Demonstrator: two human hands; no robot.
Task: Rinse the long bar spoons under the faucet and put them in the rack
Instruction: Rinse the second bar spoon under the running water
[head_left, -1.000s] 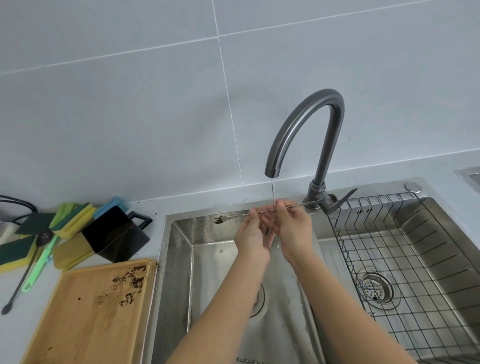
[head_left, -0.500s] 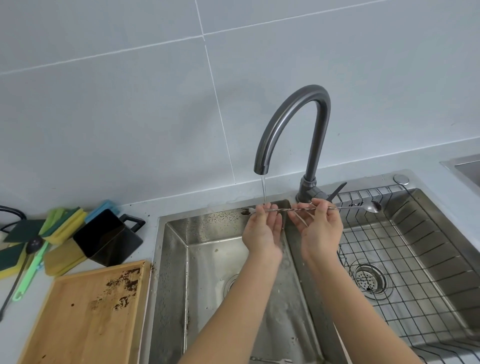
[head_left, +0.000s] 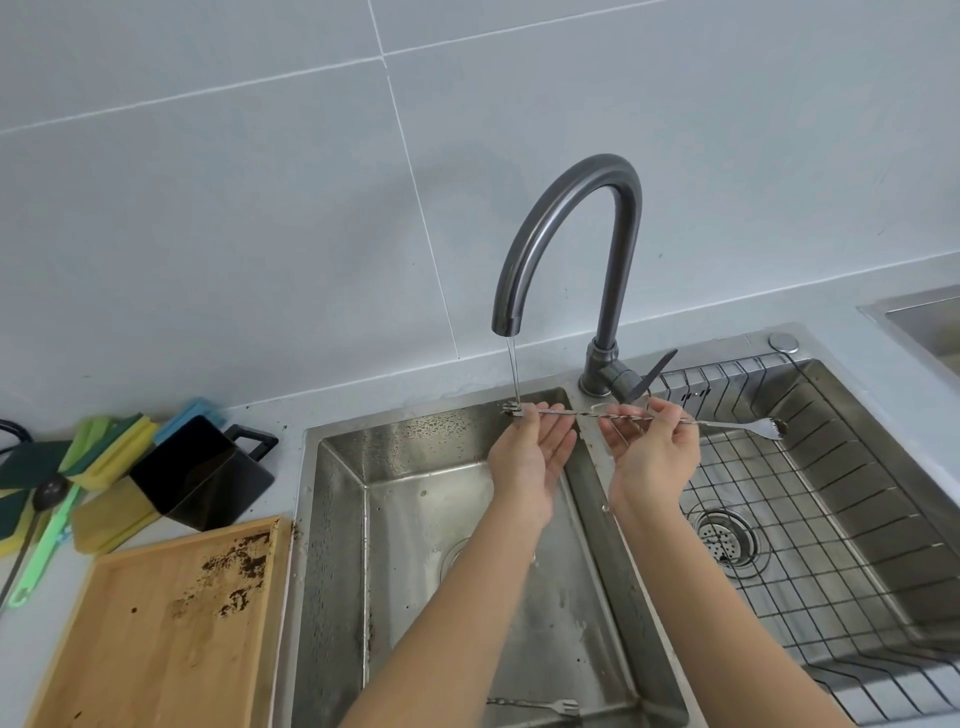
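A long twisted steel bar spoon (head_left: 587, 414) lies level between both hands, above the divider of the double sink. My left hand (head_left: 530, 452) pinches its left end, where a thin stream from the dark faucet (head_left: 571, 208) lands. My right hand (head_left: 652, 452) pinches the shaft further right. The spoon's right end (head_left: 769, 427), with dark specks on it, sticks out over the wire rack (head_left: 810, 519) in the right basin. A second bar spoon (head_left: 535, 705) lies on the floor of the left basin (head_left: 415, 493), near the bottom edge.
A stained wooden board (head_left: 156, 623) lies left of the sink. Behind it are a tipped black container (head_left: 202, 473), stacked sponges (head_left: 109, 441) and a green-handled tool (head_left: 41, 551). The faucet lever (head_left: 654, 371) points right. A drain strainer (head_left: 724, 535) sits under the rack.
My hands have drawn apart along the spoon, the right one sliding rightward. The spoon has shifted right, so its left end is under the water and its right end reaches over the rack.
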